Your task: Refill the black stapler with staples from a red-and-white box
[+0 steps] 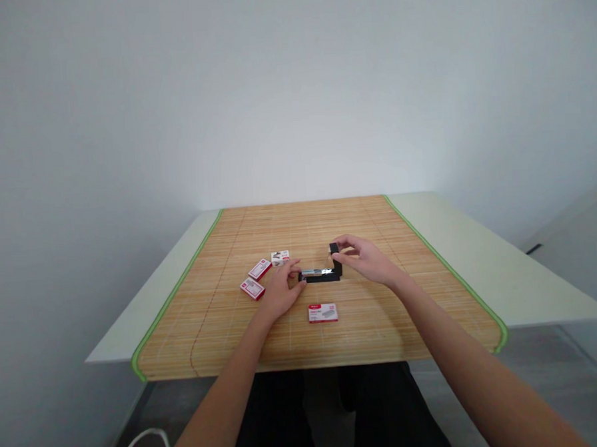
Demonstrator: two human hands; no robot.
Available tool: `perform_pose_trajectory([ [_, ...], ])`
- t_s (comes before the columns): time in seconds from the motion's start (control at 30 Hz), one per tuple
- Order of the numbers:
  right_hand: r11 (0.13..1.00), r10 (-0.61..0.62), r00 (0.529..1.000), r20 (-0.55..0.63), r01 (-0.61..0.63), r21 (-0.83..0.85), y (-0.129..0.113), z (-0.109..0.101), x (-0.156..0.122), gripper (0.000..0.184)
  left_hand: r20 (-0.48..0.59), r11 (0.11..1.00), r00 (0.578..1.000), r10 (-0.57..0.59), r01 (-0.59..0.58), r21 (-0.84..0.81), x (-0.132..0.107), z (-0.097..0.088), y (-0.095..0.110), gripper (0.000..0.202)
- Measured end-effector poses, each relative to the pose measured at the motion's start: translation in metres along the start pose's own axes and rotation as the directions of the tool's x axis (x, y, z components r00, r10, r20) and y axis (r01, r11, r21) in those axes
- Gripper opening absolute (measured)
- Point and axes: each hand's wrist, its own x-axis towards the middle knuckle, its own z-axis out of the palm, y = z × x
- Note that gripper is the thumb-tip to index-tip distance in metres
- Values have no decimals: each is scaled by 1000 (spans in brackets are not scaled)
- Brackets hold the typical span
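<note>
Seen from above the person's own arms, a black stapler [322, 273] lies opened near the middle of a bamboo mat [432, 296] that covers a pale table [505, 266]. The right hand [368, 258] pinches the stapler's raised black lid between thumb and fingertips, closed on it and holding it upright at the right end. The left hand [281, 291] rests on the mat at the left end, its fingertips touching the shiny metal channel; whether those fingers clamp the channel or only steady it is too small to tell. Four small red and white staple boxes surround the work: one box near the body [322, 312], just in front of the stapler, and three boxes to the left [260, 273], close to the left hand, lying at loose angles. To do this well, it seems wise to keep the lid held fully back so it cannot snap down, and to keep the base pressed flat while the left fingers work along the channel. The far wall is plain white.
</note>
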Motion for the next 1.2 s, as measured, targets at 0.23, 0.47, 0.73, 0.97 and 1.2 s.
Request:
perform_pose_trajectory([
  [0.23, 992, 94, 991, -91, -85, 99, 28, -35, -31, 45, -12, 1000, 1000, -9, 9, -25, 0, 2, -1, 60],
  [0.47, 971, 229, 966, -123, -217, 106, 72, -52, -66, 52, -27, 999, 999, -19, 18, -27, -1, 0, 2, 60],
  [0.73, 977, 128, 974, -187, -156, -146, 69, -61, -67, 47, -28, 999, 999, -29, 28, -35, -3, 1, 1, 57],
  [0.97, 867, -172, 964, -203, 50, -496, 8, -3, -31, 23, -28, 999, 999, -23, 22, -42, -3, 4, -3, 55],
  [1.2, 840, -70, 996, -47, 33, -542, 0, 65, -6, 14, -26, 999, 999, -23, 22, -44, -3, 4, -2, 54],
])
